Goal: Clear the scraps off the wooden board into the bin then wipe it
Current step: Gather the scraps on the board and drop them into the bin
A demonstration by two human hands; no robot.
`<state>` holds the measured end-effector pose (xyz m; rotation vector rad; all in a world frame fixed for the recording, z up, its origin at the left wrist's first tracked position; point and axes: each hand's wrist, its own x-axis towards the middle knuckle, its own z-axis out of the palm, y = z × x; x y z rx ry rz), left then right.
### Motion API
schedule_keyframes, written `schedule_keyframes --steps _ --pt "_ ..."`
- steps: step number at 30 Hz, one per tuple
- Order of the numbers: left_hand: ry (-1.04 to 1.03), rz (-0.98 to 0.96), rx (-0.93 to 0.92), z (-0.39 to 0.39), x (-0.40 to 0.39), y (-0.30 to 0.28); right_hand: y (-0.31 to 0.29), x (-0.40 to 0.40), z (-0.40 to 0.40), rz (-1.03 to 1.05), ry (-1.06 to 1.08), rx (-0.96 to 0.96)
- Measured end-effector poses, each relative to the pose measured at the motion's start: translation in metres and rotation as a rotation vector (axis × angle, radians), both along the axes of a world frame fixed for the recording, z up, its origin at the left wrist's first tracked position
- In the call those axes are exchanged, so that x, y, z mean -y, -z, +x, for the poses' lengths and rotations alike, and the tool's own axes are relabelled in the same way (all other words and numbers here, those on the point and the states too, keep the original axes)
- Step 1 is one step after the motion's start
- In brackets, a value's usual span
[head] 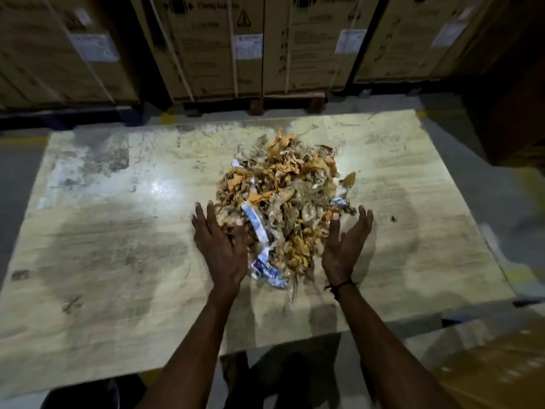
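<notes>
A large, stained wooden board (118,231) lies flat in front of me. On its middle right sits a heap of scraps (289,187): brown and orange crumpled bits, clear plastic film and a white-and-blue wrapper strip (256,228). My left hand (221,243) rests flat, fingers spread, against the heap's near left side. My right hand (345,246) stands on edge at the near right side, palm turned toward the heap, fingers apart. Neither hand grips anything. No bin and no cloth are in view.
Tall strapped cardboard cartons (212,45) on pallets stand close behind the board's far edge. A dark block (507,107) is at the right. A cardboard box (495,367) sits at the near right. One small stray scrap (393,219) lies right of the heap.
</notes>
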<state>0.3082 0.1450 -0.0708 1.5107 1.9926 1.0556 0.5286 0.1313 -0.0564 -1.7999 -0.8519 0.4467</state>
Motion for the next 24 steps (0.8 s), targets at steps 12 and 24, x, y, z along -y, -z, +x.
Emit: schedule_keyframes --steps 12,24 --pt "0.078 0.047 0.067 -0.001 -0.051 0.009 0.008 -0.031 0.010 0.034 -0.125 0.209" --pt "0.503 -0.126 0.118 -0.023 -0.128 0.014 0.023 -0.094 0.034 -0.138 -0.478 0.167"
